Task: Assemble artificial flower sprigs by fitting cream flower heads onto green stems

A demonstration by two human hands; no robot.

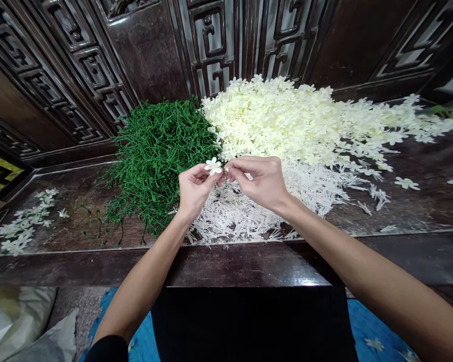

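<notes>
A white artificial flower [213, 166] faces up between the thumb and fingers of my left hand [196, 188]. Close beside it, my right hand [262, 180] is closed in a pinch, its fingertips almost meeting the left ones. What small piece the right fingers grip is too small to make out. Behind my left hand spreads a heap of green plastic stems [162, 146]. Under and beyond my right hand lie a pile of thin white plastic pieces [241, 216] and a large mound of cream-white flower heads [283, 120].
The dark wooden bench [419, 211] has a carved lattice back [211, 40]. Assembled white flowers [26, 223] lie at the far left. A loose blossom [406, 183] sits to the right. Below are pale bags [18, 322] and blue cloth [377, 332].
</notes>
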